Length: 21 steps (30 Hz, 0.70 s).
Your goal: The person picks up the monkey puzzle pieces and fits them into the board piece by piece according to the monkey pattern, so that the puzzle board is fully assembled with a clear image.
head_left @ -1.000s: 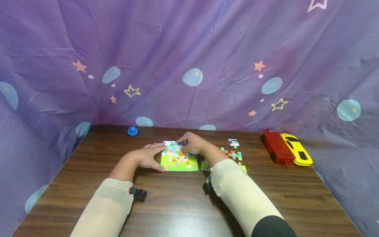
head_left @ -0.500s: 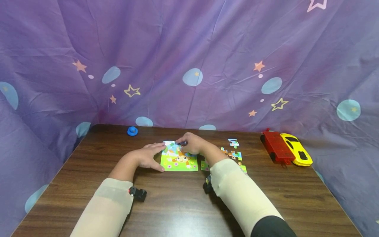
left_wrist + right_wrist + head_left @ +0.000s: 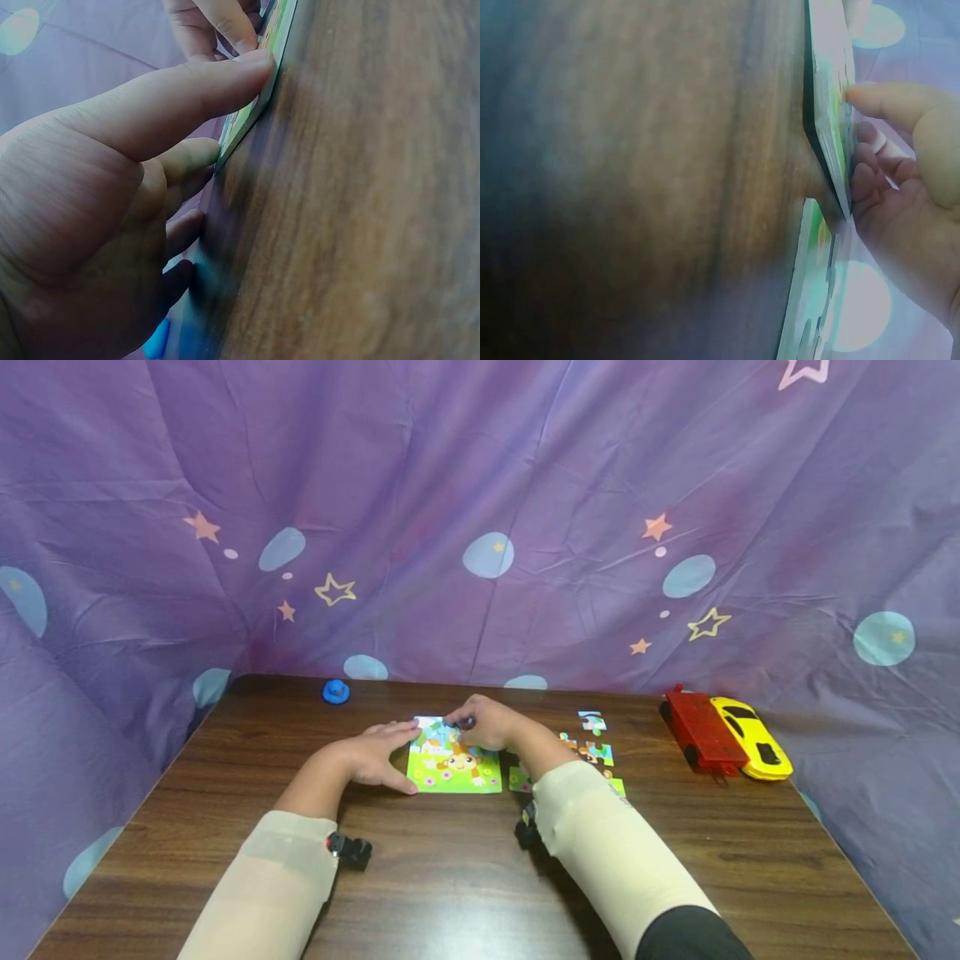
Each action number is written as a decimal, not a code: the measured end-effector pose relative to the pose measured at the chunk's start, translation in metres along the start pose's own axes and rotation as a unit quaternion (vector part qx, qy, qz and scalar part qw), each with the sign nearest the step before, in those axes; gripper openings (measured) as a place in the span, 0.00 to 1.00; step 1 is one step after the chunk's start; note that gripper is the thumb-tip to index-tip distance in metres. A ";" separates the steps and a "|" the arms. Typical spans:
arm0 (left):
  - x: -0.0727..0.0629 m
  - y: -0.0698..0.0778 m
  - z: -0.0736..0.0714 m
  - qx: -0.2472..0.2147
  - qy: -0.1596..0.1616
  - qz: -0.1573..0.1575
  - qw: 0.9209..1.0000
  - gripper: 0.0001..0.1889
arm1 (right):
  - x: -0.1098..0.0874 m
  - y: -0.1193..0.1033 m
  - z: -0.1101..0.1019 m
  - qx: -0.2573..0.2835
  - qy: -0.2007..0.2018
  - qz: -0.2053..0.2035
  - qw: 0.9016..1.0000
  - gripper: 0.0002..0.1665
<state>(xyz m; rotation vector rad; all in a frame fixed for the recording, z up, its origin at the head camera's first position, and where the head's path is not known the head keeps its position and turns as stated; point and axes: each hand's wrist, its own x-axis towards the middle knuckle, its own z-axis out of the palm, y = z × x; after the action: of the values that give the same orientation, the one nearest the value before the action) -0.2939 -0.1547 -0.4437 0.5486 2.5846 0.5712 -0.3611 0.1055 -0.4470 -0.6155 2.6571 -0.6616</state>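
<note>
A small square jigsaw puzzle (image 3: 457, 781) with a cartoon monkey lies on the wooden table. My left hand (image 3: 371, 756) rests at its left side, fingers spread and nearly straight. In the left wrist view, the thumb (image 3: 240, 75) touches the near edge while a fingertip meets the far corner. Over the puzzle's far right part, my right hand (image 3: 487, 725) bends its index finger and thumb down onto the surface. Its other fingers (image 3: 866, 176) curl beside the puzzle in the right wrist view. That hand covers part of the picture; I cannot tell whether it pinches a piece.
Several loose puzzle pieces (image 3: 598, 753) lie right of the puzzle, partly behind the right forearm. Farther right, a red toy trailer (image 3: 703, 731) stands against a yellow toy car (image 3: 752, 739). A small blue toy hat (image 3: 335, 692) sits near the back edge, before a purple curtain (image 3: 420, 527).
The right index fingertip has shifted very slightly left on the puzzle. The left hand, the puzzle and the loose pieces have stayed in place.
</note>
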 end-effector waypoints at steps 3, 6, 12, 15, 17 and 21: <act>-0.001 0.001 0.000 0.000 -0.001 0.000 1.000 0.58 | 0.000 0.000 0.000 -0.011 -0.003 -0.007 1.000 0.27; -0.002 0.001 -0.001 -0.003 -0.003 -0.001 1.000 0.58 | 0.000 -0.001 0.000 -0.026 -0.006 -0.014 1.000 0.27; -0.001 0.001 -0.001 -0.005 -0.002 -0.001 1.000 0.57 | 0.002 -0.002 0.000 -0.027 -0.007 -0.010 1.000 0.27; -0.001 0.001 -0.001 -0.005 -0.001 -0.004 1.000 0.58 | 0.003 -0.001 0.000 -0.026 -0.006 -0.012 1.000 0.27; -0.001 0.001 0.000 -0.005 -0.001 -0.005 1.000 0.58 | 0.002 -0.001 0.000 -0.023 -0.007 -0.015 1.000 0.27; -0.002 0.002 -0.001 -0.009 -0.001 -0.005 1.000 0.58 | 0.000 0.000 -0.002 -0.002 -0.014 -0.019 1.000 0.27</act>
<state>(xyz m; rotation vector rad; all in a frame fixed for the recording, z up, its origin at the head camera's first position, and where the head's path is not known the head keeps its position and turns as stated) -0.2924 -0.1543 -0.4419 0.5297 2.5757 0.5888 -0.3618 0.1065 -0.4456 -0.6744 2.6270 -0.6524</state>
